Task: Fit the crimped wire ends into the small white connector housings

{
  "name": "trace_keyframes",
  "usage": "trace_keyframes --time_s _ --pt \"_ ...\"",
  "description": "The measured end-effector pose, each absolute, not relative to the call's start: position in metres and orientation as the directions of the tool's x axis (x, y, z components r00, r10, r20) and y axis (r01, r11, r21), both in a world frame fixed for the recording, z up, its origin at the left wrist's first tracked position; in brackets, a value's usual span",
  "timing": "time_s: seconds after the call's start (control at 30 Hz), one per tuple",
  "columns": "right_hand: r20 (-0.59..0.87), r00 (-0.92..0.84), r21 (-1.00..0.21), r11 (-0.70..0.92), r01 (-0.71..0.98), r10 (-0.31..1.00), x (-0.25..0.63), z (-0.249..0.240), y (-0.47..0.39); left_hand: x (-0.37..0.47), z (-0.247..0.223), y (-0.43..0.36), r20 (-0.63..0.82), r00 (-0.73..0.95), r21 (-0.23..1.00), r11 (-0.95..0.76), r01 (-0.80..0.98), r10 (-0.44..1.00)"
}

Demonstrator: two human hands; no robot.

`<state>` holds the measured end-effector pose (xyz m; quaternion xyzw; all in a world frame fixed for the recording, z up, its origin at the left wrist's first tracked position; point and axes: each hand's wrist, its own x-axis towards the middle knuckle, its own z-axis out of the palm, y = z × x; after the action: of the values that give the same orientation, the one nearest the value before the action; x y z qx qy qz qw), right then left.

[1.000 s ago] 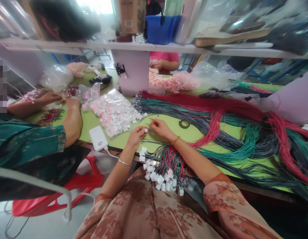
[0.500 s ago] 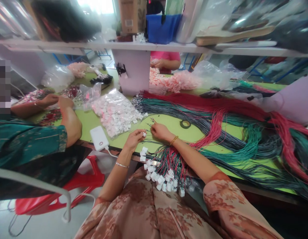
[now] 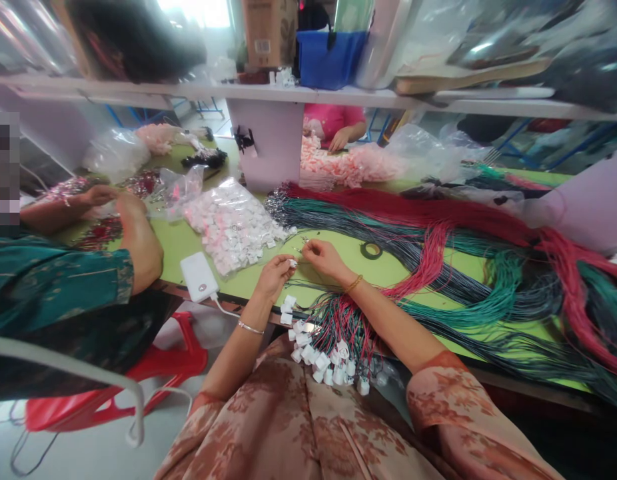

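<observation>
My left hand pinches a small white connector housing above the green tabletop. Just to its right, my right hand has its fingers closed on thin wires whose metal-tipped ends stick out to the left. The two hands are almost touching. Below them, a bundle of red, green and black wires hangs over the table edge, with white connectors on its ends near my lap. A clear bag of white connectors lies beyond my left hand.
Long red, green and grey wire bundles stretch across the table's right side. A black tape roll and a white power bank with a cable lie nearby. Co-workers sit at left and across. A shelf runs overhead.
My left hand has shifted slightly right and up with the connector, closer to my right hand. My right hand has turned a little, its fingers nearer the wire ends. The co-worker across moved a hand down.
</observation>
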<state>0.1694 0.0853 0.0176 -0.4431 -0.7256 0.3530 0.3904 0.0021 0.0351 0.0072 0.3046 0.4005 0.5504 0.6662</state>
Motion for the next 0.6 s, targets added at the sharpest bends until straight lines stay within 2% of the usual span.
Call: trace_keyframes --time_s 0.27,0.6 --pt "0.171 -0.348 -0.899 0.291 0.328 0.922 0.184 0.021 0.066 0.007 0.006 0.04 -0.202 0.121 0.805 0.235 -0.545 0.972" --pt "0.164 -0.342 -0.906 0.278 0.319 0.925 0.184 0.023 0.063 0.009 0.004 0.041 -0.202 0.087 0.825 0.217 -0.522 0.976"
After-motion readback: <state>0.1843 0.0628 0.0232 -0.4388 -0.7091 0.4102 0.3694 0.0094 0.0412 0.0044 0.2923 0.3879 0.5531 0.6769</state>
